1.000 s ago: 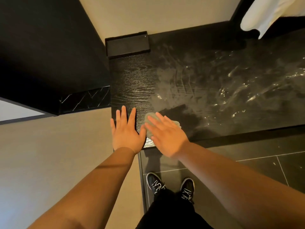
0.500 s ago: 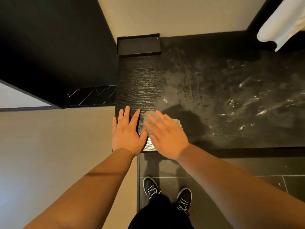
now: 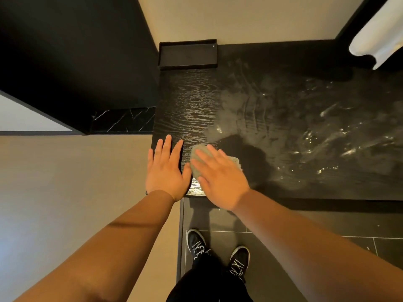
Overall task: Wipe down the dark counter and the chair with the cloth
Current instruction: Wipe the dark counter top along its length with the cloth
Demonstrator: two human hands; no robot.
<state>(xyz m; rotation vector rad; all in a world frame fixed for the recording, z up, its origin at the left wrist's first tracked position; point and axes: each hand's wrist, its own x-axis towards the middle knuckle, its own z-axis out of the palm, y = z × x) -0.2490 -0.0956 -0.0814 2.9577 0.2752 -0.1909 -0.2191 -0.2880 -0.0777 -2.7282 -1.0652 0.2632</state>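
Wiping the near left corner of the dark counter (image 3: 192, 101)
Right hand (image 3: 220, 179) presses the cloth (image 3: 197, 162) flat with straight fingers; left hand (image 3: 166, 168) rests open beside it. Next likely calls for sweeping the dry left strip; no chair in view

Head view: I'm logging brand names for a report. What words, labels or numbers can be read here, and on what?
No text here can be read.
On the black shoes: white markings over the laces, too blurred to read.
On the counter, the cloth and the tray: no print shows.
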